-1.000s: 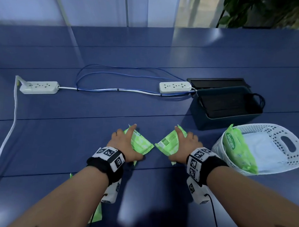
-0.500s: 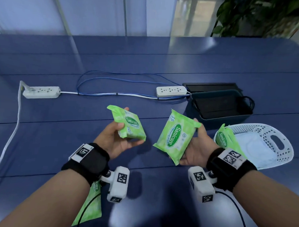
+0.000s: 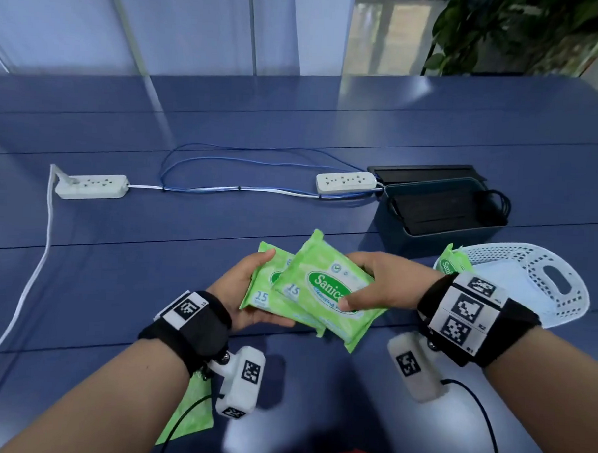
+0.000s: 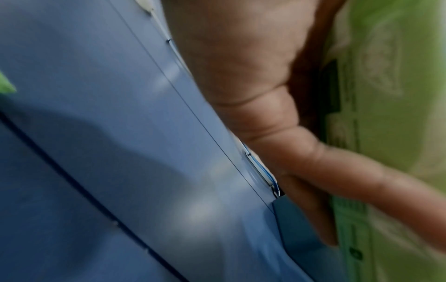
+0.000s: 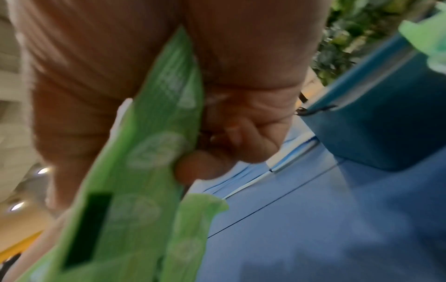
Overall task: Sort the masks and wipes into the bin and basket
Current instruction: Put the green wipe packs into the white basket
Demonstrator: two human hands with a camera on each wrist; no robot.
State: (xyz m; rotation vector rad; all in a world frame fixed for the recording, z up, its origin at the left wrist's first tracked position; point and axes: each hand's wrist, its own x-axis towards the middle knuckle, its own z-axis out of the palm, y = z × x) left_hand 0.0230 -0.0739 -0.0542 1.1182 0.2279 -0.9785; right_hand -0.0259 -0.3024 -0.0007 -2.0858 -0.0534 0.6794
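Observation:
Two green wipes packs overlap above the table. My left hand [image 3: 241, 292] holds the lower wipes pack [image 3: 262, 291] from the left, its fingers [image 4: 265, 118] against the wrapper [image 4: 391, 95]. My right hand [image 3: 370, 281] pinches the upper wipes pack [image 3: 319, 289] from the right, thumb on its label; that pack [image 5: 144, 171] shows close up in the right wrist view. The dark teal bin [image 3: 437, 244] holds black masks [image 3: 435, 211]. Right of my hands, the white basket [image 3: 558, 296] holds a wipes pack [image 3: 455, 264] and a white mask [image 3: 507, 286].
Another green wipes pack [image 3: 190, 416] lies on the blue table under my left forearm. Two white power strips [image 3: 90, 184] [image 3: 345, 182] joined by blue and white cables lie beyond my hands. A black lid [image 3: 427, 170] sits behind the bin. A plant [image 3: 525, 34] stands at the far right.
Both hands lifted a wipes pack off the table and came together. The right hand's pack now overlaps the left hand's pack.

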